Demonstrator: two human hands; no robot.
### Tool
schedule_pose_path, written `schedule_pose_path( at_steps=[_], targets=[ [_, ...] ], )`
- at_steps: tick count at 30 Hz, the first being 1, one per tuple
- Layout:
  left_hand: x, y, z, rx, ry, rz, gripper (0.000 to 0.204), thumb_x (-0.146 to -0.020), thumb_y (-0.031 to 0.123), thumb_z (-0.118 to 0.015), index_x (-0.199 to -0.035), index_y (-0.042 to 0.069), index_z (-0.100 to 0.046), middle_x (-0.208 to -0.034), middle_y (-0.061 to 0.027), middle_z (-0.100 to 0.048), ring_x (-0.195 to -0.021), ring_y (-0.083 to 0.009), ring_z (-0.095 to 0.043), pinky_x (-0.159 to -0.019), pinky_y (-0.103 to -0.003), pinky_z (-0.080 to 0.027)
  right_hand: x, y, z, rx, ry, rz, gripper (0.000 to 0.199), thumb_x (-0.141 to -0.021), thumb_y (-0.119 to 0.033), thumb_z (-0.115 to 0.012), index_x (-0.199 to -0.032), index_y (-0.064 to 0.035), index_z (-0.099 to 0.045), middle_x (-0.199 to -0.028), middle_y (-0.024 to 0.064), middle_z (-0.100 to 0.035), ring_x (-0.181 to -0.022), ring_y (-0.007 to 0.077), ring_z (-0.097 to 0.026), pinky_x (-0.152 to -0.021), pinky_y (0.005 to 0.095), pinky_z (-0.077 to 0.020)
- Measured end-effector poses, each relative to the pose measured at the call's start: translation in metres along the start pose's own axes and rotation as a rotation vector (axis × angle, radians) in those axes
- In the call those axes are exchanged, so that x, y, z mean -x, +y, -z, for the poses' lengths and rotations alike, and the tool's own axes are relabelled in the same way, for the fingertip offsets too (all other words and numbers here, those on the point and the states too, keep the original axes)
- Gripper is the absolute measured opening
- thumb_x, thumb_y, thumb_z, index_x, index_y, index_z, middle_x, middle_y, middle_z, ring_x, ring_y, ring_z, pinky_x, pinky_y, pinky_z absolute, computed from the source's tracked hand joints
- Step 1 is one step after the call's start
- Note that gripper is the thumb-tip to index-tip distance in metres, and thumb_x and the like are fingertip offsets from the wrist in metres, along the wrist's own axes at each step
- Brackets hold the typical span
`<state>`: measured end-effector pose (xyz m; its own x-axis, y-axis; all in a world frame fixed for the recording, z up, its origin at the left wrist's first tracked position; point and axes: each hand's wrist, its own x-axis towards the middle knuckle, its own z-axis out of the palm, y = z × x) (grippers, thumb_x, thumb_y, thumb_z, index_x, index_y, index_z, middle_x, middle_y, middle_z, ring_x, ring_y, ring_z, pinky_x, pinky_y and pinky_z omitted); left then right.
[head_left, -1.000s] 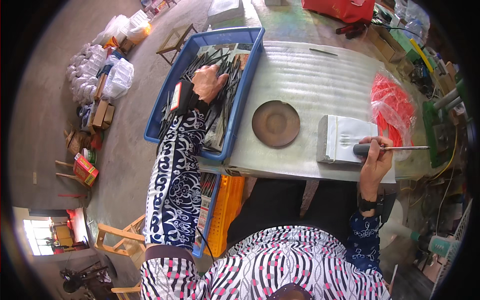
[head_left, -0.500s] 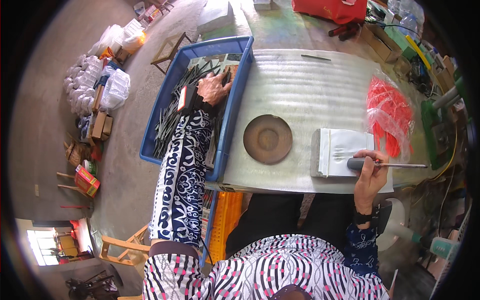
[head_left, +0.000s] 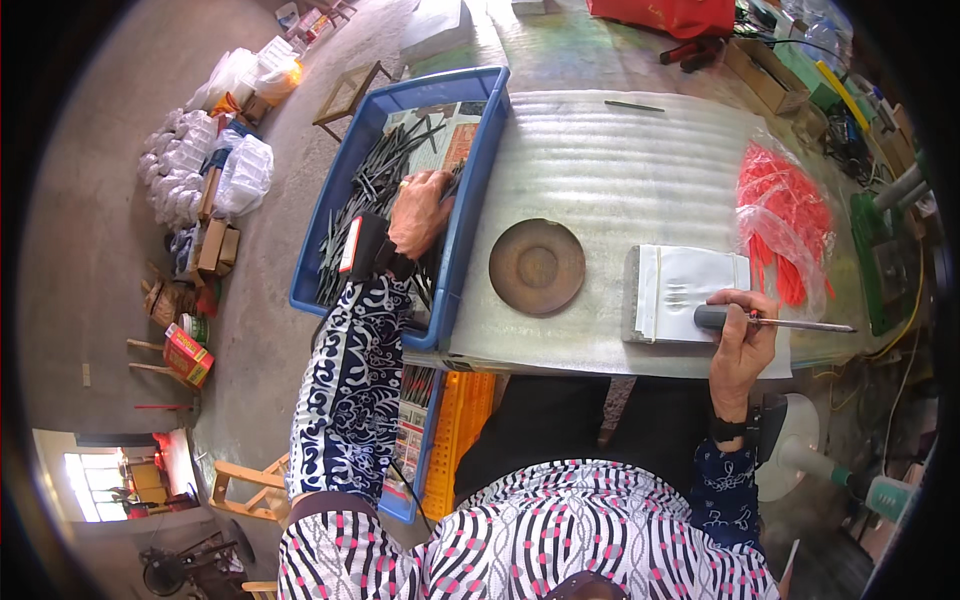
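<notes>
My left hand (head_left: 420, 214) reaches into a blue plastic bin (head_left: 476, 205), over a heap of thin dark strips (head_left: 375, 180). Its fingertips are hidden among the strips by the bin's right wall, so any grip there does not show. At the table's front right, my right hand (head_left: 742, 345) is closed round a screwdriver (head_left: 712, 318) with a grey handle, its metal shaft pointing right. Just left of that hand lies a grey block wrapped in white sheet (head_left: 672, 275), with a band round it and short marks on top. A round brown wooden dish (head_left: 537, 267) sits between the bin and the block.
White foam sheet (head_left: 600, 160) covers the table, with a single dark strip (head_left: 634, 106) near its far edge. Bagged red strands (head_left: 785, 215) lie at the right, beside green machinery (head_left: 878, 260). An orange crate (head_left: 458, 440) stands below the table edge.
My left hand has drawn back toward me inside the bin, uncovering more strips and the printed paper at the far end. My right hand keeps hold of the screwdriver, almost still.
</notes>
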<state>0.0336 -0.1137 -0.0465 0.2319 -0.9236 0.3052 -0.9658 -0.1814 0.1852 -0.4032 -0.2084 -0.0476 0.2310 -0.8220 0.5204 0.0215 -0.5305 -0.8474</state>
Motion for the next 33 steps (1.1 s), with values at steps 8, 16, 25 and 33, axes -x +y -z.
schedule_pose_path(
  at_steps=[8,16,25,33],
  targets=[
    [0.021,0.016,0.026,0.247,0.137,0.200,0.021,-0.082,0.015,-0.068,-0.099,0.003,-0.070,-0.090,-0.0167,-0.071,-0.088,-0.0349,-0.068,-0.080,-0.039,-0.053,0.001,-0.002,0.000,-0.009,-0.001,-0.074,0.012,-0.098,-0.013,-0.056,-0.103,-0.0024,-0.054,-0.093,0.0072,-0.064,-0.077,0.0101,-0.056,-0.070,0.0233,-0.0455],
    [0.022,0.012,0.042,0.444,0.135,0.462,0.014,-0.082,0.012,-0.072,-0.093,0.003,-0.076,-0.077,-0.0060,-0.073,-0.070,-0.0084,-0.067,-0.066,-0.024,-0.053,-0.001,-0.002,0.000,-0.062,-0.007,-0.132,0.008,-0.097,-0.010,-0.055,-0.102,-0.0026,-0.055,-0.092,0.0067,-0.064,-0.078,0.0095,-0.056,-0.071,0.0240,-0.0459],
    [0.040,0.016,0.054,0.850,0.135,0.585,0.019,-0.085,0.008,-0.068,-0.102,0.000,-0.072,-0.083,-0.0048,-0.071,-0.061,-0.0081,-0.063,-0.052,-0.020,-0.049,-0.004,0.005,-0.003,-0.078,0.017,-0.133,0.007,-0.097,-0.009,-0.057,-0.099,-0.0033,-0.053,-0.088,0.0049,-0.062,-0.076,0.0084,-0.056,-0.070,0.0232,-0.0462],
    [0.056,0.014,0.048,0.901,-0.020,0.575,0.020,-0.088,0.014,-0.071,-0.103,0.002,-0.070,-0.086,-0.0020,-0.071,-0.067,-0.0083,-0.065,-0.057,-0.019,-0.051,-0.007,0.012,-0.005,-0.066,0.021,-0.105,0.007,-0.096,-0.008,-0.058,-0.097,-0.0029,-0.054,-0.085,0.0041,-0.061,-0.074,0.0080,-0.054,-0.069,0.0234,-0.0455]
  ],
)
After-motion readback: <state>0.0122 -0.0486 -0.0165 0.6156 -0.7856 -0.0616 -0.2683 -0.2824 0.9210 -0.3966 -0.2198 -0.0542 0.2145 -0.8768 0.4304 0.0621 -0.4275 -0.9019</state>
